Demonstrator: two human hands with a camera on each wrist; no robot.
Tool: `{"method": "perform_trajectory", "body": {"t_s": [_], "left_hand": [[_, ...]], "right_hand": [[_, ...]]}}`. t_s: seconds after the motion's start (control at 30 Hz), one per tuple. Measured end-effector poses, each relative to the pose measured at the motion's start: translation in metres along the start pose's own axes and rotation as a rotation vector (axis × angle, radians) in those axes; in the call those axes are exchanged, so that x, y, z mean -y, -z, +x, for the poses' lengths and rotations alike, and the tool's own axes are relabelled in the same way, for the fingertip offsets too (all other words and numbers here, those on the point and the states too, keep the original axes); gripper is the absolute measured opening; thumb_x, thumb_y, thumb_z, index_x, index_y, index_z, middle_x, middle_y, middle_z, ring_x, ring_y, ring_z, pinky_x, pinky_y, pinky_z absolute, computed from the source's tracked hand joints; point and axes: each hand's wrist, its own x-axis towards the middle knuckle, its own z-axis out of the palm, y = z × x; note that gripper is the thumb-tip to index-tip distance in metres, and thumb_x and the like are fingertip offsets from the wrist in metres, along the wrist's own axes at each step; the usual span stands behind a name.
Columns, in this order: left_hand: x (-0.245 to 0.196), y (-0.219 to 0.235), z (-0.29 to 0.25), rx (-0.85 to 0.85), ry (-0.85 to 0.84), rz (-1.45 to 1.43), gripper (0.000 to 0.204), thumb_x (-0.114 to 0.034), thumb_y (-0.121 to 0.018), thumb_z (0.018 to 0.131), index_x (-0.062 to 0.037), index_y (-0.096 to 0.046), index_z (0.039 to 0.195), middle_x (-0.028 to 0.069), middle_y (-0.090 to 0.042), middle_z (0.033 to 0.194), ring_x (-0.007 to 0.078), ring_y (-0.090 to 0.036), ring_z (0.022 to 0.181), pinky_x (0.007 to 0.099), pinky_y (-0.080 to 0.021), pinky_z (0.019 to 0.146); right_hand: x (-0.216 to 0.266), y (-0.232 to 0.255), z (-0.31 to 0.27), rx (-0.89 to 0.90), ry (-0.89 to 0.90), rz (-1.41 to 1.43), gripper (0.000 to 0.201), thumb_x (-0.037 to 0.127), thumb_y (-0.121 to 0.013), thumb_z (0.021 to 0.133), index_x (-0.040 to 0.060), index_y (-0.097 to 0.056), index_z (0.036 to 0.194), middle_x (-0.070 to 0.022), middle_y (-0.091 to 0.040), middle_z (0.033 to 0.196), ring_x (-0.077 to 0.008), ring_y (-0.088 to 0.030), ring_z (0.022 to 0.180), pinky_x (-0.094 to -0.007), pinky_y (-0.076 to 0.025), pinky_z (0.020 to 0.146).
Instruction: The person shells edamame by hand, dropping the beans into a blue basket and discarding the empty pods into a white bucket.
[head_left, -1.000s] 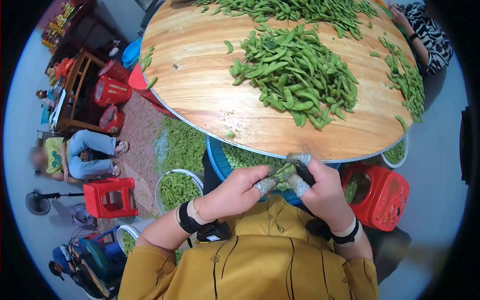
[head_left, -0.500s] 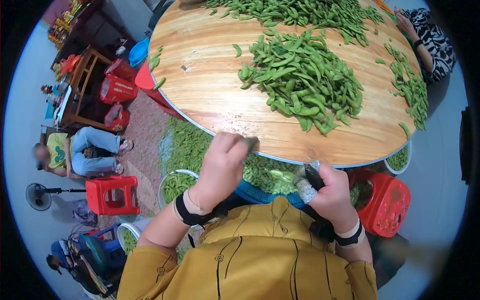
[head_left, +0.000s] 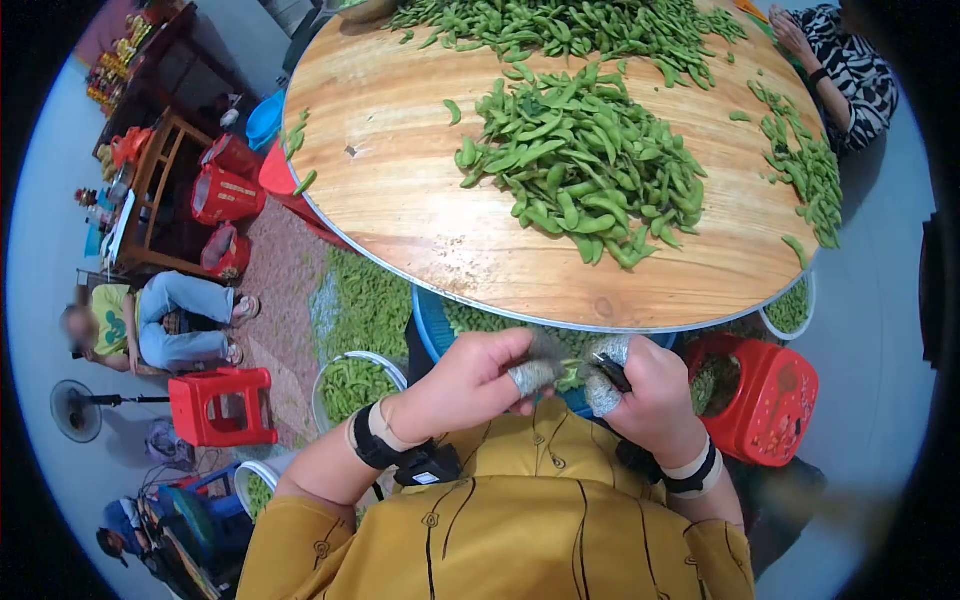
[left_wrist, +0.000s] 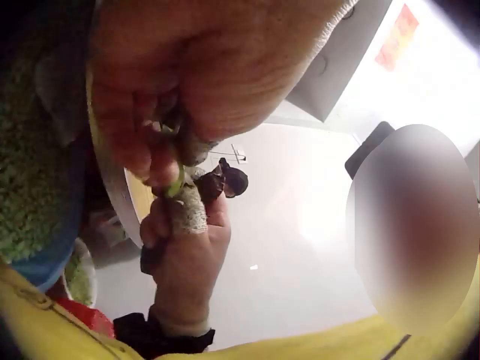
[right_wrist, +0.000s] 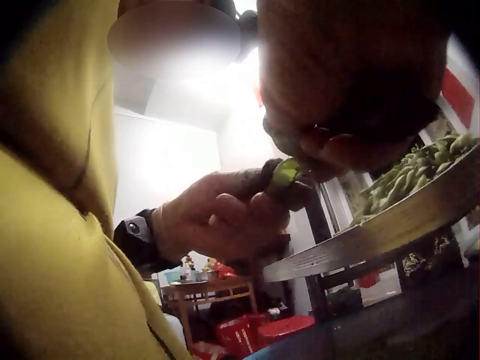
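Note:
My two hands meet just below the near table edge, in front of my body. With its fingertips, my left hand (head_left: pixel 480 375) pinches a green edamame pod (right_wrist: pixel 285 174). Grey tape wraps fingers of both hands. My right hand (head_left: pixel 650 395) faces it from the other side, its taped fingertips right at the pod. Between that hand's thumb and forefinger it holds a small black object (head_left: pixel 612 372), whose kind I cannot tell. Beneath the hands, a blue basket (head_left: pixel 430 320) of shelled beans is partly hidden. A large heap of edamame pods (head_left: pixel 590 165) lies on the round wooden table (head_left: pixel 400 210).
More pods (head_left: pixel 800 160) lie along the table's right side, near another person's arm (head_left: pixel 835 100). A white bucket (head_left: pixel 400 375) of pods stands left, by a floor pile of green pods (head_left: pixel 370 295). Red stools (head_left: pixel 770 400) flank me. A seated person (head_left: pixel 180 320) is at far left.
My left hand went to the table's near edge, then came back beside the right hand with a pod. The lone pod at that edge is gone. My right hand stayed low, still holding the black object.

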Motion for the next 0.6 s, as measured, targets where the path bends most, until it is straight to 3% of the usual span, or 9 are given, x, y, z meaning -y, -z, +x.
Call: {"method": "perform_trajectory", "body": {"t_s": [0.2,0.33,0.4,0.43,0.47,0.5,0.53,0.57,0.6], "left_hand": [[0.003,-0.003,-0.001,0.090,-0.164,0.437,0.015,0.000,-0.043,0.090,0.0019,-0.054,0.100,0.0062,-0.065,0.079,0.0141,-0.067,0.068,0.0269,-0.053,0.061],[-0.003,-0.009,-0.001,-0.016,-0.021,0.393,0.011,0.000,-0.046,0.088,0.0012,-0.055,0.093,0.0082,-0.064,0.077,0.0153,-0.067,0.065,0.0279,-0.052,0.059],[0.005,-0.005,0.001,-0.160,-0.129,0.740,0.008,-0.003,-0.050,0.087,0.0001,-0.057,0.086,0.0096,-0.063,0.071,0.0165,-0.066,0.061,0.0288,-0.050,0.055],[0.005,-0.005,0.001,-0.156,-0.132,0.744,0.008,-0.003,-0.050,0.087,0.0001,-0.057,0.086,0.0096,-0.063,0.071,0.0165,-0.066,0.061,0.0288,-0.050,0.055],[0.004,-0.005,0.002,-0.180,-0.280,0.836,0.008,-0.006,-0.052,0.087,-0.0003,-0.057,0.083,0.0094,-0.062,0.068,0.0170,-0.065,0.058,0.0292,-0.049,0.052],[0.003,-0.005,0.002,-0.202,-0.430,0.925,0.010,-0.008,-0.054,0.087,-0.0007,-0.057,0.080,0.0091,-0.061,0.064,0.0175,-0.064,0.056,0.0296,-0.047,0.050],[0.001,-0.006,0.001,-0.196,-0.437,0.928,0.010,-0.008,-0.054,0.087,-0.0007,-0.057,0.080,0.0091,-0.061,0.064,0.0175,-0.064,0.056,0.0296,-0.047,0.050],[-0.002,-0.008,-0.001,-0.175,-0.418,0.794,0.009,-0.010,-0.056,0.085,-0.0018,-0.056,0.080,0.0127,-0.058,0.065,0.0272,-0.060,0.058,0.0330,-0.046,0.051],[-0.005,-0.009,-0.002,-0.154,-0.396,0.659,0.010,-0.012,-0.058,0.083,-0.0029,-0.055,0.080,0.0162,-0.056,0.065,0.0369,-0.055,0.061,0.0364,-0.045,0.053]], "right_hand": [[-0.003,0.002,-0.005,0.024,-0.128,0.127,0.020,0.008,-0.070,0.071,0.0006,-0.056,0.083,-0.0157,-0.054,0.070,-0.0353,-0.057,0.062,-0.0394,-0.046,0.053],[-0.007,-0.002,-0.001,-0.002,-0.198,0.083,0.022,0.008,-0.069,0.074,0.0000,-0.058,0.091,-0.0174,-0.057,0.077,-0.0367,-0.058,0.068,-0.0395,-0.047,0.059],[-0.002,0.002,0.003,0.017,-0.150,0.052,0.024,0.009,-0.069,0.074,-0.0002,-0.057,0.093,-0.0184,-0.057,0.078,-0.0374,-0.058,0.069,-0.0392,-0.048,0.060],[0.001,0.004,0.004,0.039,-0.100,0.021,0.026,0.009,-0.069,0.074,-0.0004,-0.057,0.095,-0.0193,-0.057,0.079,-0.0381,-0.057,0.071,-0.0389,-0.048,0.062],[0.001,0.001,0.004,0.032,-0.102,0.017,0.026,0.009,-0.069,0.074,-0.0004,-0.057,0.095,-0.0193,-0.057,0.079,-0.0381,-0.057,0.071,-0.0389,-0.048,0.062],[0.001,-0.003,0.003,0.067,-0.119,0.110,0.025,0.009,-0.069,0.077,-0.0007,-0.056,0.096,-0.0169,-0.058,0.079,-0.0345,-0.058,0.069,-0.0372,-0.048,0.061],[0.002,-0.006,0.003,0.101,-0.135,0.202,0.025,0.010,-0.069,0.079,-0.0009,-0.056,0.097,-0.0145,-0.059,0.079,-0.0309,-0.059,0.067,-0.0356,-0.048,0.060],[0.006,-0.006,0.004,0.095,-0.134,0.196,0.025,0.010,-0.069,0.079,-0.0009,-0.056,0.097,-0.0145,-0.059,0.079,-0.0309,-0.059,0.067,-0.0356,-0.048,0.060],[0.011,-0.005,0.005,0.100,-0.290,0.519,0.023,0.011,-0.068,0.082,-0.0008,-0.056,0.097,-0.0101,-0.059,0.079,-0.0249,-0.060,0.067,-0.0341,-0.048,0.058]]}}
